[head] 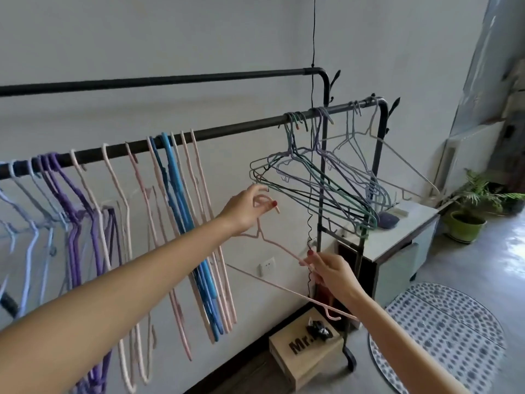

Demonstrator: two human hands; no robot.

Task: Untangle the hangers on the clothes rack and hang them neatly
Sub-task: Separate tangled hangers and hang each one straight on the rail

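While light, thin and springy, pink hanger (284, 251) off rail (227, 132): left hand (247, 207) pinching hook, right hand (331, 270) gripping shoulder wire. Snags easily; best carried by hook.

Only one bit of writing can be read: a cardboard box (305, 355) on the floor by the foot of the rack (348, 356) carries black letters "Mr." on its side. The rest of the word sits behind a dark object and cannot be read.

Pink hanger (279, 245) off the rack rail (227, 132); green hangers (312, 189) tangled.
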